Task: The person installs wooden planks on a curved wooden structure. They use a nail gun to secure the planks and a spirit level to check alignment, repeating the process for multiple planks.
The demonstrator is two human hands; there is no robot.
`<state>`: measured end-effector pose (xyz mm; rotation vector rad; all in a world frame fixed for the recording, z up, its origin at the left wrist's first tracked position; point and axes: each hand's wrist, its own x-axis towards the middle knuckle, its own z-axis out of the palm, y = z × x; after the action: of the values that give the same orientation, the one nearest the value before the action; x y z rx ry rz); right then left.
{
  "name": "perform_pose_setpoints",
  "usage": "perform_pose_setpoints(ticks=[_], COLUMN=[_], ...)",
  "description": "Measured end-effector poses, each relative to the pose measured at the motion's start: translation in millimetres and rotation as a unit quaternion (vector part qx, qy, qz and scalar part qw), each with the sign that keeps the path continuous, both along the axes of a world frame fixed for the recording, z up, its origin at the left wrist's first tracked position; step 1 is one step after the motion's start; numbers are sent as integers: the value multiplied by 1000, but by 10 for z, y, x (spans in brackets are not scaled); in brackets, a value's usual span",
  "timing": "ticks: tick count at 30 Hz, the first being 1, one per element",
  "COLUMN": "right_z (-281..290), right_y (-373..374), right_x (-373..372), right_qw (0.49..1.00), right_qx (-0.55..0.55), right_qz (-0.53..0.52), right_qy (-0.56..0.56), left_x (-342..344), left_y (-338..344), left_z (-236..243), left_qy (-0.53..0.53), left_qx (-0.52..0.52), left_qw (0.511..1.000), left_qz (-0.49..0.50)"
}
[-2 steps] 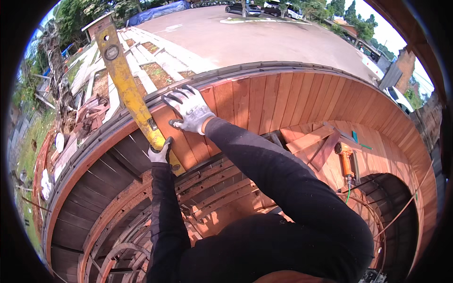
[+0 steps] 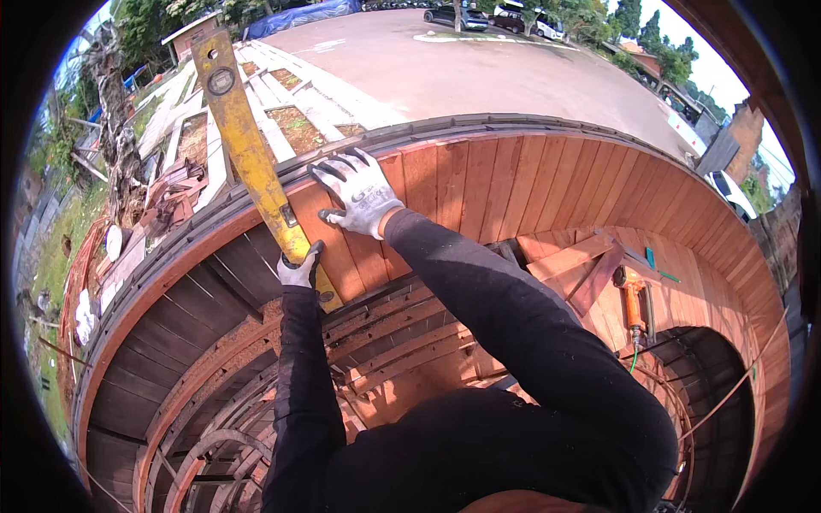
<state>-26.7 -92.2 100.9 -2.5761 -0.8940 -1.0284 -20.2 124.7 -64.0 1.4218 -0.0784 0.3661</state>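
A worn yellow spirit level point(image 2: 244, 145) lies slantwise across the curved wooden wall, its far end jutting out past the outer rim. Its near end is in my gloved left hand point(image 2: 301, 268), with the thumb closed over the edge. My right hand point(image 2: 363, 195), in a white glove with dark fingertips, rests spread on the upright reddish planks point(image 2: 428, 188) just right of the level. Its fingers reach toward the wall's dark top edge point(image 2: 342, 141). On the left, a stretch of the frame shows dark boards point(image 2: 192, 312) behind it.
An orange power tool point(image 2: 633, 303) with a green hose lies on the planked surface at right, near loose boards point(image 2: 590, 274). Curved wooden ribs point(image 2: 402, 329) run below my arms. Outside are white beams point(image 2: 291, 103) on the ground, a paved lot point(image 2: 428, 68) and parked vehicles point(image 2: 457, 17).
The whole view has shifted slightly, so the scene sits a little further right. Both hands and the spirit level keep their places on the wall.
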Motion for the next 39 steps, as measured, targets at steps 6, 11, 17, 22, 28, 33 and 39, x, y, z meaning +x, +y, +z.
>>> perform_pose_setpoints(ticks=[6, 11, 17, 22, 28, 33, 39], right_z=[56, 118, 124, 153, 167, 149, 178], right_y=[67, 65, 61, 94, 92, 107, 110], right_x=[-25, 18, 12, -21, -23, -5, -6], right_qw=[1000, 1000, 999, 999, 999, 999, 999], right_qx=[-18, -5, -17, -33, -42, -14, -25], right_qz=[-14, 1, -12, -14, -22, -17, -29], right_qy=[22, -14, -26, -10, -9, -31, -17], left_x=[-120, -172, -147, -172, -173, -151, -129], left_y=[5, -50, -73, -80, -97, -95, -113], left_z=[114, 373, 320, 370, 386, 350, 356], left_qy=[4, -1, 20, 40, 35, 17, 13], left_qx=[-30, -17, 45, -21, -18, -65, -44], left_qw=[999, 1000, 999, 998, 999, 997, 998], left_qz=[-14, -16, -15, -33, -21, -48, -31])
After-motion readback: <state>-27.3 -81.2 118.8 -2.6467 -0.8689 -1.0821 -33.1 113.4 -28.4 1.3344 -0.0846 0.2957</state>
